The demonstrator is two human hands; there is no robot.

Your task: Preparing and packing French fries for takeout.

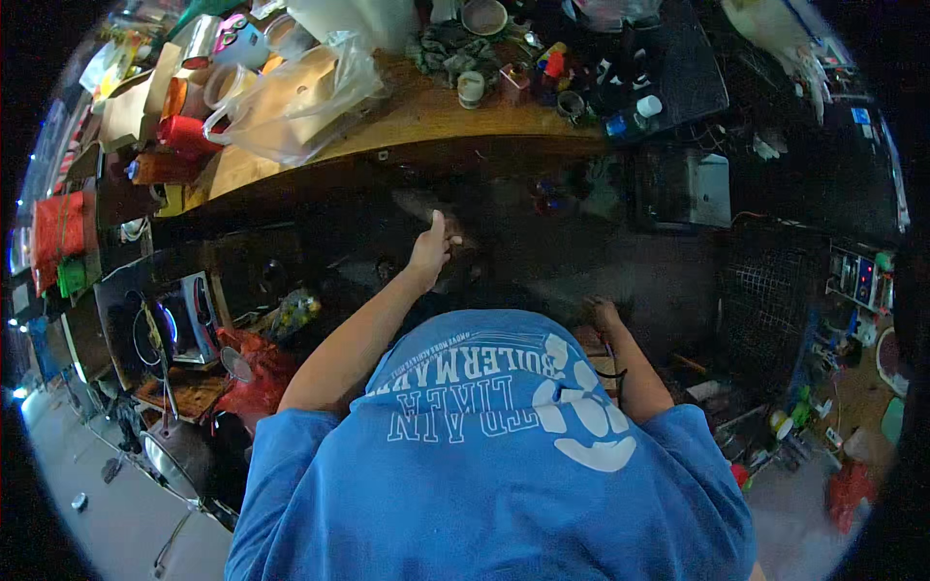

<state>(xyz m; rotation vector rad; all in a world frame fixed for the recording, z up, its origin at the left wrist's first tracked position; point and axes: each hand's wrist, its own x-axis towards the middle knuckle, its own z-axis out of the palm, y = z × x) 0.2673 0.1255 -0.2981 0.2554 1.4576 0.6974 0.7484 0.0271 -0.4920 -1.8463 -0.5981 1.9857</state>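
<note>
My left hand (434, 250) reaches forward over the dark space below the wooden table's edge. Its thumb points up and away, and the other fingers look bent. Just past the fingertips is a blurred pale shape (415, 206), too dim to name; whether my fingers touch it is not clear. My right hand (602, 312) is low on the right, mostly in shadow beside my blue T-shirt (465, 494). What it holds, if anything, is hidden by the dark. A dark cord (614, 375) shows near my right forearm.
Ahead is a wooden table (436, 120) with a clear plastic bag (320, 102), a white-lidded bottle (471, 88), a red container (187, 134) and jars. A metal pan (168, 457) and red plastic bag (251, 370) are at left. A wire grid (770, 290) stands at right.
</note>
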